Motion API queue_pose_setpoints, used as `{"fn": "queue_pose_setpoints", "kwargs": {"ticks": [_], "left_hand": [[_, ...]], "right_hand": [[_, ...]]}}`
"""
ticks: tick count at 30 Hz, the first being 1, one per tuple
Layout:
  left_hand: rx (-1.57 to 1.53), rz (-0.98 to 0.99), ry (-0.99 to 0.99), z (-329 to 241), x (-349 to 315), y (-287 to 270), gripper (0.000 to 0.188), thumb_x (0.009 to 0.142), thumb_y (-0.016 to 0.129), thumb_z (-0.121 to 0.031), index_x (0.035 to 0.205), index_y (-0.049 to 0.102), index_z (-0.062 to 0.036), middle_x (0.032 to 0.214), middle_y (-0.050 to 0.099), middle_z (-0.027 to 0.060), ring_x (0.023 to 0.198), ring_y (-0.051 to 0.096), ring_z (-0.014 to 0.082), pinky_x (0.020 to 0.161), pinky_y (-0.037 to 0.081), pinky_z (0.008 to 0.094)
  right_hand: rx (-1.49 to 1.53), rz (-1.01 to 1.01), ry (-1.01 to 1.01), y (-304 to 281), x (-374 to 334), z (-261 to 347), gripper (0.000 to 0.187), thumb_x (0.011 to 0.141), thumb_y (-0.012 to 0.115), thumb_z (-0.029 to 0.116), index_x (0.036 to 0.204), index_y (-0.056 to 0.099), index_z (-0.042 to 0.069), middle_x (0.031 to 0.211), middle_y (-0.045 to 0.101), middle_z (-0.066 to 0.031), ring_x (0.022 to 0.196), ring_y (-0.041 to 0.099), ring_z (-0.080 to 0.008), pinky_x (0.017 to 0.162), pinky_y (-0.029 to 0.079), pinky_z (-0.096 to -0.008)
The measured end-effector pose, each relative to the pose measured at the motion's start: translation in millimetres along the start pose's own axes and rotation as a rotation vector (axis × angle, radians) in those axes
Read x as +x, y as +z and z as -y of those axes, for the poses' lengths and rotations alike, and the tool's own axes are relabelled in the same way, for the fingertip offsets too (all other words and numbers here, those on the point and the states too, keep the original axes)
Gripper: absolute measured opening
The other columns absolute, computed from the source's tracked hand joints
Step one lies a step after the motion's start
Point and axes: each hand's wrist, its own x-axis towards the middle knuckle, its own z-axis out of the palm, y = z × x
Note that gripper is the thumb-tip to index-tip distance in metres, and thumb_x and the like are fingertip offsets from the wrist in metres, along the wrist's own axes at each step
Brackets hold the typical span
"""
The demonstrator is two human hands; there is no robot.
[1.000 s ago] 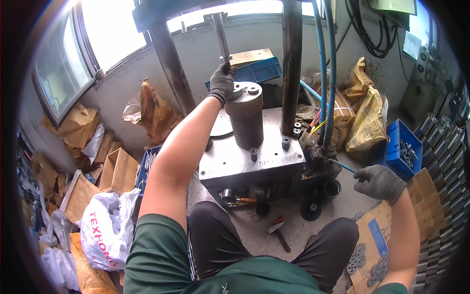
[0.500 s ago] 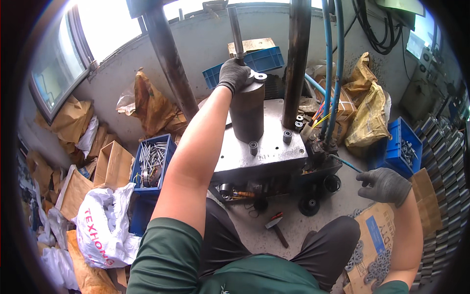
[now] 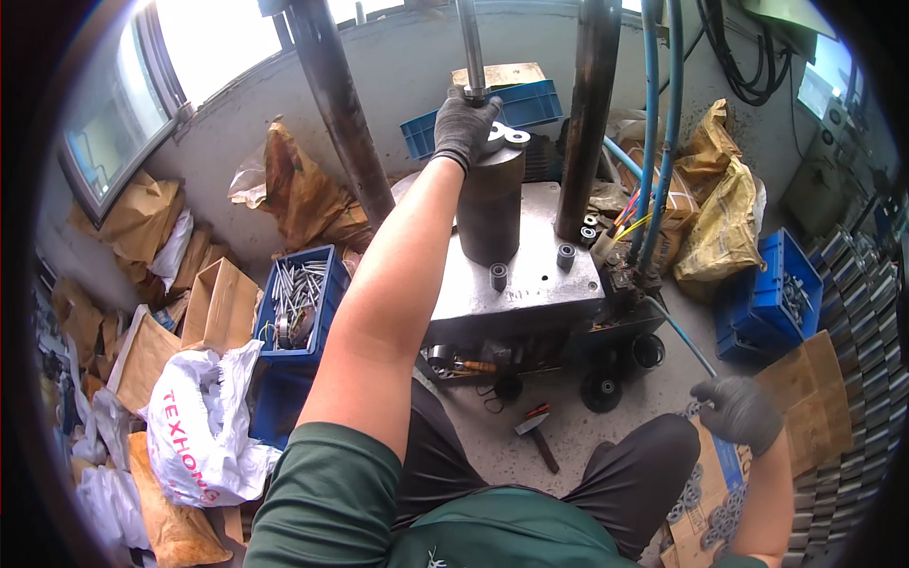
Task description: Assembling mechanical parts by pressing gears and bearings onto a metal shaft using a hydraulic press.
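My left hand (image 3: 464, 128), in a dark grey glove, reaches up over a dark steel cylinder (image 3: 490, 208). Its fingers close round the lower end of an upright metal rod (image 3: 471, 43); what lies inside the grip is partly hidden. Beside it, ring-shaped metal parts (image 3: 516, 138) lie on the cylinder's top. The cylinder stands on a steel press table (image 3: 454, 293), where two small bushings (image 3: 499, 276) stand upright in front. At the right, my gloved right hand (image 3: 743, 417) is curled at the end of a thin blue lever (image 3: 684, 333), slightly blurred.
Two dark columns (image 3: 589, 123) flank the cylinder. Blue hoses (image 3: 668, 123) hang at the right. A hammer (image 3: 540, 445) lies on the floor. Blue bins (image 3: 327, 303) of metal parts stand left and right; ring parts lie on cardboard (image 3: 696, 525) beside my right knee. Stacked metal bars line the right.
My right hand has moved down and slightly left, and the lever slants more steeply down with it. My left hand stays at the rod, its fingers now reaching higher round it. The view has shifted slightly.
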Motion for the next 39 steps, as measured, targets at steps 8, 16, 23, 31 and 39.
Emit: {"fn": "queue_pose_setpoints", "kwargs": {"ticks": [8, 16, 23, 31, 39], "left_hand": [[-0.657, -0.003, 0.036, 16.9, 9.4, 5.4, 0.053, 0.098, 0.073, -0.045, 0.127, 0.061, -0.0017, 0.091, 0.073, 0.0089, 0.081, 0.070, 0.0161, 0.074, 0.058, 0.0310], [-0.590, 0.125, -0.109, 18.5, 17.7, -6.2, 0.053, 0.102, 0.063, -0.053, 0.118, 0.063, -0.0035, 0.084, 0.071, 0.0078, 0.075, 0.065, 0.0158, 0.072, 0.055, 0.0317], [-0.521, 0.019, -0.109, 10.4, 16.8, 2.0, 0.045, 0.101, 0.064, -0.045, 0.117, 0.063, -0.0034, 0.084, 0.070, 0.0084, 0.075, 0.065, 0.0157, 0.071, 0.055, 0.0326], [-0.519, -0.090, 0.049, 7.5, 4.5, 7.3, 0.049, 0.101, 0.071, -0.041, 0.133, 0.054, -0.0084, 0.088, 0.069, 0.0063, 0.077, 0.064, 0.0136, 0.072, 0.055, 0.0319], [-0.379, -0.136, 0.195, 5.0, -0.4, 2.8, 0.053, 0.105, 0.063, -0.025, 0.151, 0.036, -0.0255, 0.090, 0.066, 0.0036, 0.075, 0.063, 0.0137, 0.061, 0.055, 0.0328]], "right_hand": [[0.052, -0.134, 0.070, 32.9, -17.7, 10.1, 0.020, 0.081, 0.066, 0.015, 0.094, 0.077, 0.006, 0.089, 0.073, -0.0199, 0.083, 0.072, -0.0389, 0.080, 0.058, -0.0468], [0.031, -0.191, 0.081, 32.7, -13.6, 13.3, 0.018, 0.081, 0.069, 0.017, 0.092, 0.076, 0.006, 0.087, 0.073, -0.0197, 0.082, 0.072, -0.0386, 0.078, 0.058, -0.0464], [0.027, -0.228, 0.054, 20.3, -7.8, 8.1, 0.020, 0.082, 0.070, 0.018, 0.096, 0.075, 0.005, 0.086, 0.074, -0.0208, 0.083, 0.073, -0.0382, 0.078, 0.058, -0.0463], [0.083, -0.207, 0.056, 6.2, -0.2, 4.6, 0.024, 0.082, 0.068, 0.017, 0.100, 0.075, 0.004, 0.088, 0.074, -0.0215, 0.084, 0.073, -0.0388, 0.079, 0.058, -0.0472], [0.055, -0.157, 0.103, -1.6, 2.1, 8.1, 0.029, 0.083, 0.067, 0.015, 0.106, 0.078, 0.001, 0.098, 0.077, -0.0208, 0.088, 0.076, -0.0339, 0.082, 0.059, -0.0402]]}}
